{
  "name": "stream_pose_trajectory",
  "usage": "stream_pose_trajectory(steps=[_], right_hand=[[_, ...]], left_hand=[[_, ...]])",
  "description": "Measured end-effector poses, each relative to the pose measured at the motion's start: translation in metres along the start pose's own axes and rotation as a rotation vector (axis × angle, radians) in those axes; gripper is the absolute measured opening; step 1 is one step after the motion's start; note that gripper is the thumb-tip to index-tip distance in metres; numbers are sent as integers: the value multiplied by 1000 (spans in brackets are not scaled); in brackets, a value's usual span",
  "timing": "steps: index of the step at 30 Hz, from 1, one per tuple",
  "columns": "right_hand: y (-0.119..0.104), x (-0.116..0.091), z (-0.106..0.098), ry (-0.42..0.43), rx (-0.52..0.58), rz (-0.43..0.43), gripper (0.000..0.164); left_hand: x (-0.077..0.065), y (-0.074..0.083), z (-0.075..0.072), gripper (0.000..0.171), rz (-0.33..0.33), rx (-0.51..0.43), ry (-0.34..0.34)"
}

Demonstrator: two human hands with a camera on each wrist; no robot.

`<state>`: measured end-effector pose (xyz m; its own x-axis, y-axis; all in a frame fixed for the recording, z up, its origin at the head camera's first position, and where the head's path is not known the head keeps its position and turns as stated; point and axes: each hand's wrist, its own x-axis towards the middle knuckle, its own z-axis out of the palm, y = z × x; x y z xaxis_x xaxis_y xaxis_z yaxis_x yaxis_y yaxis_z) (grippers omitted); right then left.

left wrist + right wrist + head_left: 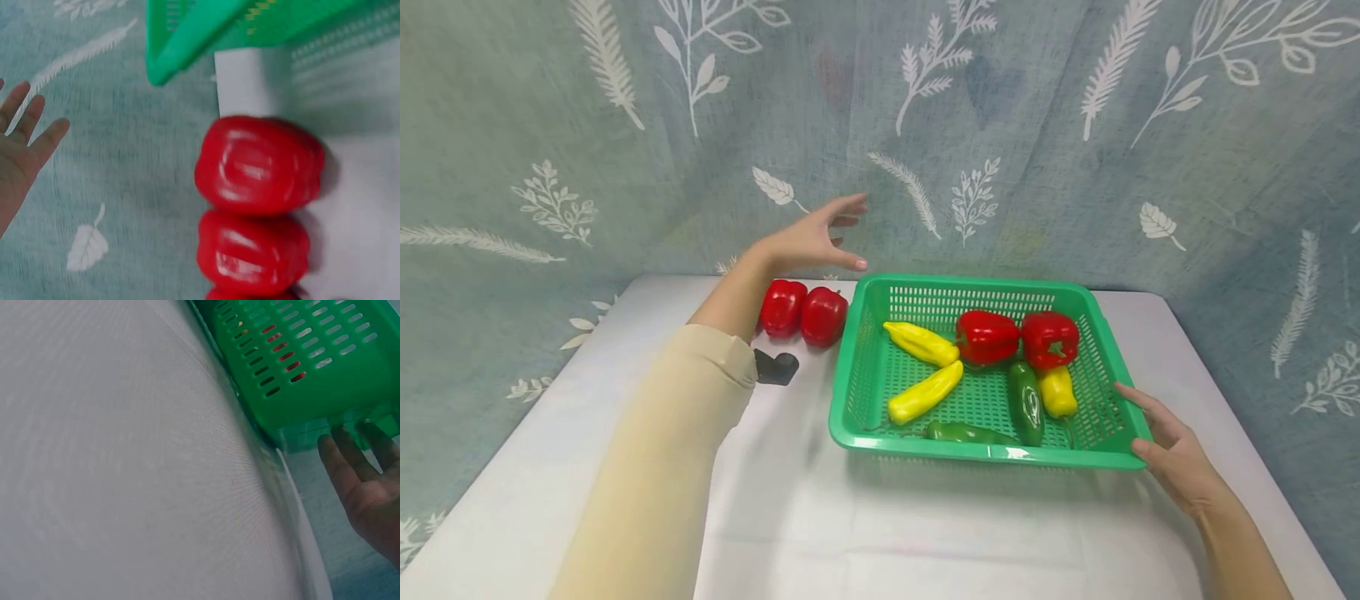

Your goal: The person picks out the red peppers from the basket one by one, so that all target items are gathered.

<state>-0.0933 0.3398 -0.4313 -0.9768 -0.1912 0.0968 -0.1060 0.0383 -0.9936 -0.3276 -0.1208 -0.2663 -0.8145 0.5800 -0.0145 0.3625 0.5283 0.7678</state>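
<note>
In the head view my left hand [812, 237] is raised over the table's back edge, fingers spread with nothing held, near the back left corner of a green plastic basket [842, 367]. Below it stand two red bell peppers [824, 317] [783, 307], partly behind the forearm. The left wrist view shows the edge of a third red bell pepper [250, 294]. My right hand [1176, 458] holds the basket's front right corner, thumb on the front rim and fingers along the right rim. Inside the basket lie two red bell peppers [987, 337] [1050, 340] and several yellow and green peppers.
Two long yellow peppers [925, 392] [921, 343] lie at the basket's left, green peppers [1026, 403] [970, 432] at its front, and a shorter yellow pepper [1057, 392] at its right. A patterned cloth [880, 125] hangs behind the white table [887, 533].
</note>
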Motion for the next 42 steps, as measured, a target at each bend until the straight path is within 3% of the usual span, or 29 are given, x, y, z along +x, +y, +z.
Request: stream_pose_trajectory(steps=[7, 16, 25, 32, 38, 42], right_hand=[[-1, 0, 0, 12, 2, 8, 58], [0, 0, 0, 11, -5, -6, 59], [0, 0, -2, 34, -23, 17, 57], [-1, 1, -2, 26, -20, 5, 57], [0, 1, 0, 26, -25, 19, 58], [1, 1, 0, 28, -26, 24, 58]], left_hand=[[24, 16, 19, 94, 46, -34, -15], [46, 27, 57, 92, 56, -25, -65], [63, 43, 96, 91, 91, 14, -175], [72, 50, 128, 90, 101, 28, -317], [73, 48, 149, 93, 9, 42, -418], [74, 41, 162, 94, -44, 118, -414]])
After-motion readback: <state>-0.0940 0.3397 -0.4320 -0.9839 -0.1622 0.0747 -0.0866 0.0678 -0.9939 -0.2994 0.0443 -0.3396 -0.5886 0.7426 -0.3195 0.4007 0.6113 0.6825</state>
